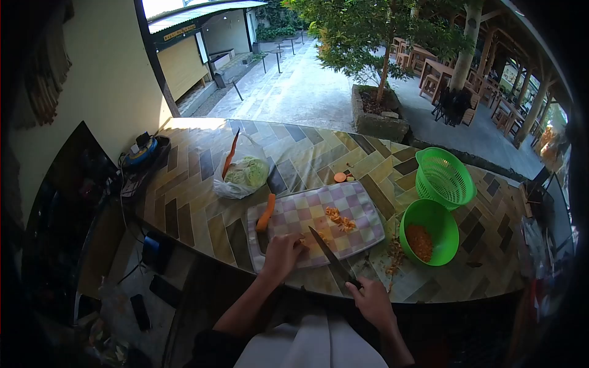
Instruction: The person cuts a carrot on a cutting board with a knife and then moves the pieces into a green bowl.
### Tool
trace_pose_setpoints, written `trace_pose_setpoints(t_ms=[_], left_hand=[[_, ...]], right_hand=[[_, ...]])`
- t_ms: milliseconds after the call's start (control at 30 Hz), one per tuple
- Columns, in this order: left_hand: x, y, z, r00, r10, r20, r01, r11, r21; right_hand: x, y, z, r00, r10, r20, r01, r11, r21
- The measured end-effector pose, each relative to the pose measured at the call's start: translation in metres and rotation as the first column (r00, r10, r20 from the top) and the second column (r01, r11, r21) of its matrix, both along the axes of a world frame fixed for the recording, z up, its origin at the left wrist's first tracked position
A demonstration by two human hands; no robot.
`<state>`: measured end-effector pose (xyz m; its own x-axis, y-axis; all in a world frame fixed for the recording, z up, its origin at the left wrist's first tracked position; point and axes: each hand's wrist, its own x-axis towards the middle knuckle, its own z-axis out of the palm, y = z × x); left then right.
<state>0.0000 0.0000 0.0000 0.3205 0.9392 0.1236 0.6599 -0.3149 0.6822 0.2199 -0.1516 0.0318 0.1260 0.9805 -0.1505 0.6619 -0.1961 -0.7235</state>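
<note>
A checkered cutting board [307, 205] lies on the tiled counter in front of me. My left hand [283, 254] rests at its near left part, fingers pressed together on a small orange piece that is mostly hidden. The handle of a dark-bladed knife [331, 254] is in my right hand [373, 302], its tip pointing up and left over the board. Chopped orange bits [340, 221] lie on the board's right half. A carrot piece [266, 213] lies on the left edge of the board, above my left hand.
A green bowl [452, 230] with orange bits stands right of the board, a green strainer [443, 175] behind it. A plastic bag [242, 175] with shredded greens and a long carrot [231, 153] sit at back left. Peelings [396, 254] lie beside the bowl.
</note>
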Motion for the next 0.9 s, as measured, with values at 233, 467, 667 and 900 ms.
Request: trace_pose_setpoints(t_ms=[233,467,667,900], left_hand=[[-0.013,-0.006,0.006,0.974,-0.079,0.215,0.079,0.997,0.009],[-0.009,-0.01,0.0,0.979,-0.044,0.199,0.035,0.998,0.048],[-0.005,-0.016,-0.006,0.99,-0.016,0.14,-0.006,0.988,0.156],[0.0,-0.026,-0.006,0.993,0.036,0.117,-0.054,0.986,0.155]], right_hand=[[-0.007,-0.001,-0.001,0.999,0.026,-0.031,-0.025,0.999,0.022],[-0.011,-0.002,-0.001,0.999,0.04,-0.024,-0.041,0.999,-0.019],[-0.016,-0.003,0.004,1.0,0.021,-0.002,-0.022,0.998,-0.066],[-0.015,-0.004,0.002,1.0,0.031,0.0,-0.031,0.999,-0.037]])
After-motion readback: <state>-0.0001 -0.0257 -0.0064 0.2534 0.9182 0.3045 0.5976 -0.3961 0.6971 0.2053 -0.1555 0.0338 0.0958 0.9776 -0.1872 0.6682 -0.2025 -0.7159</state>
